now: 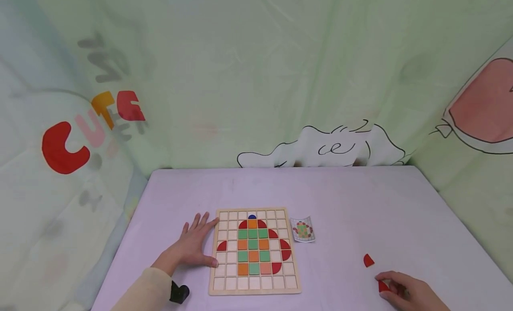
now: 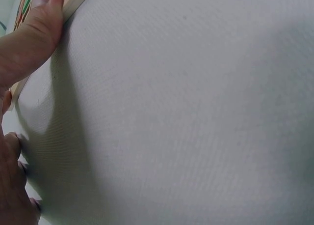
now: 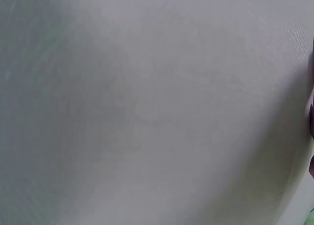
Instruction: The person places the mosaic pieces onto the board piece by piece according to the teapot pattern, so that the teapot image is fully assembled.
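A wooden grid board point(image 1: 254, 284) lies on the table, bearing green, orange and pink squares, red quarter-circle pieces and a blue piece at the top. Along its left edge, my left hand point(image 1: 193, 246) is spread with thumb and forefinger touching the frame; the left wrist view shows the thumb point(image 2: 34, 43) on the wooden rim. At the lower right, my right hand point(image 1: 409, 291) pinches a red quarter-circle piece point(image 1: 383, 286) between thumb and fingers. Another red quarter-circle piece point(image 1: 368, 260) lies just beyond it. Only slivers of the right fingers appear in the right wrist view.
A small pattern card point(image 1: 303, 230) with a matching coloured picture lies right of the board. Near the left sleeve sits a black object point(image 1: 179, 293), partly hidden. Printed fabric walls point(image 1: 256, 79) enclose the lilac table point(image 1: 352, 199) at the back and sides.
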Demonstrator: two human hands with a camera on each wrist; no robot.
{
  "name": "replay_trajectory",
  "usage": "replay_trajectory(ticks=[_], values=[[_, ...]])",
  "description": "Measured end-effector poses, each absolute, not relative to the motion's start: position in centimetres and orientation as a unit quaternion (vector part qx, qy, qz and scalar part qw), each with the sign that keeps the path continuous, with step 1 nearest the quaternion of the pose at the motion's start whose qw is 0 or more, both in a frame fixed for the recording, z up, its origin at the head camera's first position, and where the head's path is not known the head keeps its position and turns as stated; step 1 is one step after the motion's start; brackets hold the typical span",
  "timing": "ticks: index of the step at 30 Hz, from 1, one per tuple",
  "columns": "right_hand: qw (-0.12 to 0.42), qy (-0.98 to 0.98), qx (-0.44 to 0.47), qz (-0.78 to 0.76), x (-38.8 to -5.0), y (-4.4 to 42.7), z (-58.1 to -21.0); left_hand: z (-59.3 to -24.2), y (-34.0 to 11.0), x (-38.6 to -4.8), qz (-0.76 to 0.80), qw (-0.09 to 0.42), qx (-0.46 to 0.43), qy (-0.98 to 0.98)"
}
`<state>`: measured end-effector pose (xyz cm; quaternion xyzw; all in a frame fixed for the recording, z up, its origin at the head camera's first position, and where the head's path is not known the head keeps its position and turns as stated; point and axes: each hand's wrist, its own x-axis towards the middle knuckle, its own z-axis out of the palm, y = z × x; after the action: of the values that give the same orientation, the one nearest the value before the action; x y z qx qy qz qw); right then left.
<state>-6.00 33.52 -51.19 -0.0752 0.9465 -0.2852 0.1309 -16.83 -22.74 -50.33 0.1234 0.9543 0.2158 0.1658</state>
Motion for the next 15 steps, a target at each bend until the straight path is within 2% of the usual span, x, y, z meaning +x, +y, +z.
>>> replay_trajectory(ticks=[3, 7, 15], values=[[0.134, 0.941, -0.094, -0.297, -6.0, 33.7, -51.1, -50.3, -22.7, -16.9, 0.214, 0.165, 0.122, 0.955], [0.167, 0.930, -0.102, -0.312, -6.3, 34.1, -51.0, -50.2, -22.7, -16.9, 0.213, 0.164, 0.120, 0.956], [0.217, 0.905, -0.071, -0.358, -6.4, 35.0, -51.5, -50.4, -22.8, -16.9, 0.215, 0.164, 0.122, 0.955]])
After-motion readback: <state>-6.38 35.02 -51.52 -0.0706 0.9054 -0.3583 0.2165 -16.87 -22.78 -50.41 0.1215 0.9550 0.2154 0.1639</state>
